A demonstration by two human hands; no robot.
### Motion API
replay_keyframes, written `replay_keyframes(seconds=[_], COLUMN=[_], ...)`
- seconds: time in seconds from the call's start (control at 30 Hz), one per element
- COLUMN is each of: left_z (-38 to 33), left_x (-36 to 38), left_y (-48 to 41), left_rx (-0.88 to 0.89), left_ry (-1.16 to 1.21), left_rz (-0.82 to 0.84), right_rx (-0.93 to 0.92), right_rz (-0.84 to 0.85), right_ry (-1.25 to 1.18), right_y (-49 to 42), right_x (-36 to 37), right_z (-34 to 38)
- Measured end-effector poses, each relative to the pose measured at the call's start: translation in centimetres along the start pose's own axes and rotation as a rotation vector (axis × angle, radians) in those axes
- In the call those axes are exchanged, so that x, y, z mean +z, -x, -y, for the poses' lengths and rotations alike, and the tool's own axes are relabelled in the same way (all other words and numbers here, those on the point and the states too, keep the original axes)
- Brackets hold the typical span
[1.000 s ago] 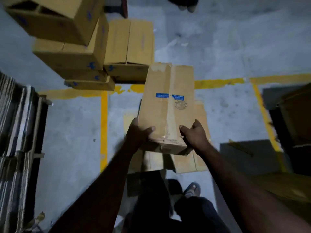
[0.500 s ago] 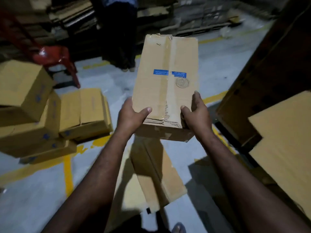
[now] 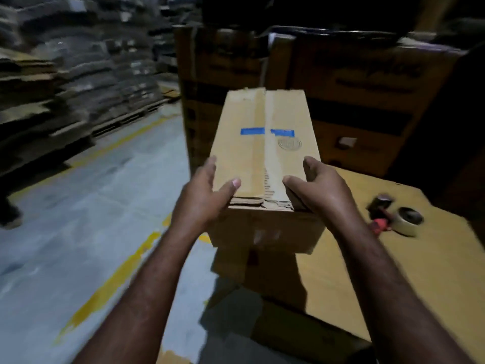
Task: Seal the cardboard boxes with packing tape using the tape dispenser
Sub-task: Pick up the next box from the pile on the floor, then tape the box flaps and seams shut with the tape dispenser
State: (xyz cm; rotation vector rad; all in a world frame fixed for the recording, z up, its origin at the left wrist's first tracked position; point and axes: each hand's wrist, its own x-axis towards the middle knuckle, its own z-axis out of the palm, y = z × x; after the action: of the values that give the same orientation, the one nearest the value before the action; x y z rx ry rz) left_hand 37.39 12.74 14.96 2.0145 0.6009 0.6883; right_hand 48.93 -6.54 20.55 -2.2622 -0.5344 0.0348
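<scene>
Cardboard box point(image 3: 262, 143) is pointing lengthwise away, left hand point(image 3: 207, 195) and right hand point(image 3: 322, 190) gripping its near corners above the bench point(image 3: 420, 285) edge; tape dispenser point(image 3: 393, 219) is lying nearer the right hand.

Flattened cardboard stacks point(image 3: 52, 82) on pallets, left side. Grey concrete floor point(image 3: 78, 206), yellow painted line point(image 3: 110, 283) running diagonally across it. Someone's shoe point(image 3: 9, 216) at far left edge.
</scene>
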Motion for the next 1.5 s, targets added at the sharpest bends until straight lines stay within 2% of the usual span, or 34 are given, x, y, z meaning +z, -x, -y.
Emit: replay_keyframes(seconds=[0.17,0.3,0.47,0.53,0.67,0.77,0.83,0.97,1.1,1.17,1.2,1.27,1.33,1.43,1.5], left_z=[-2.9,-2.2,-2.7,-4.1,-5.8,-5.5,-4.9,-3.3,-2.5,-2.5,-2.5,-2.6,-2.7,-2.8,-3.0], left_x=[10.9,16.2,18.8,19.5,21.9,23.7,24.3,23.9,23.6,23.5,23.5,23.5,23.6,23.8,23.9], left_y=[-1.5,-2.5,-6.0,-7.7,-10.6,-11.9,-12.4,-12.8,-13.7,-13.8,-13.8,-13.7,-13.4,-13.1,-12.9], left_rx=[0.076,0.085,0.135,0.259,0.486,0.582,0.637,0.692,0.670,0.658,0.653,0.637,0.628,0.619,0.614], left_ry=[-0.249,-0.366,-0.578,-0.651,-0.548,-0.632,-0.740,-0.787,-0.778,-0.781,-0.787,-0.793,-0.792,-0.785,-0.795], left_rz=[0.188,0.340,0.436,0.487,0.692,0.845,0.908,0.881,0.823,0.826,0.830,0.833,0.828,0.815,0.810], right_rx=[0.202,0.342,0.323,0.297,0.269,0.203,0.186,0.236,0.240,0.258,0.276,0.333,0.453,0.708,0.789], right_rz=[-0.091,-0.080,-0.113,-0.151,-0.215,-0.111,-0.032,-0.024,-0.033,-0.011,-0.046,-0.257,-0.467,-0.447,-0.385], right_ry=[0.028,0.028,0.151,0.216,0.206,0.152,0.248,0.445,0.484,0.412,0.289,-0.062,-0.216,-0.274,-0.267], right_y=[-1.7,-3.2,-5.6,-6.3,-5.7,-4.4,-3.9,-4.5,-5.7,-6.0,-6.3,-7.1,-8.4,-10.5,-11.6], right_x=[-3.7,-3.6,-2.7,-2.4,-2.2,-3.0,-3.3,-2.9,-2.6,-3.0,-3.4,-4.3,-4.7,-3.7,-2.3], right_z=[-9.6,-15.1,-17.9,-18.0,-18.9,-19.3,-19.2,-18.7,-18.2,-18.5,-18.9,-20.4,-23.3,-27.8,-29.7])
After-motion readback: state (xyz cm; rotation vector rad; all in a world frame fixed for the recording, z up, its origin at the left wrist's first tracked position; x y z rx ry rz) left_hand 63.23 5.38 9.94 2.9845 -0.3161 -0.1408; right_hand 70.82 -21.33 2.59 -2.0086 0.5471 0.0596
